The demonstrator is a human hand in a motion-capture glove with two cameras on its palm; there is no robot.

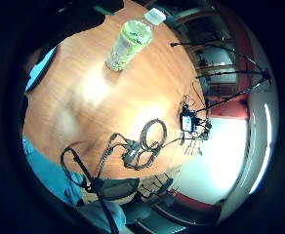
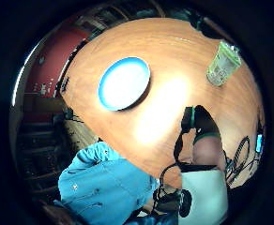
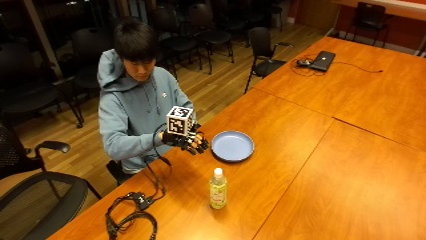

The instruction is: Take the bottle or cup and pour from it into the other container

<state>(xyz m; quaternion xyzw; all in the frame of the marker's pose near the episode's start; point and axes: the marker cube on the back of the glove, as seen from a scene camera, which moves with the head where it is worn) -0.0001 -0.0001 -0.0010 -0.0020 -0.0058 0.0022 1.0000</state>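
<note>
Nothing is poured yet: your gloved right hand (image 3: 192, 141), fingers relaxed and grasping nothing, hovers above the bench (image 3: 346, 150); bottle (image 3: 217, 188) stands lower centre, capped, blue plate (image 3: 232, 146) just above.

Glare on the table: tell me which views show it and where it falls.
Little finger palm view: a bright patch on the table beside the bottle. Thumb palm view: a bright patch on the wood between the blue plate and the bottle. Outside view: only a soft sheen on the tabletop, no hard glare; the room behind is dim.
</note>
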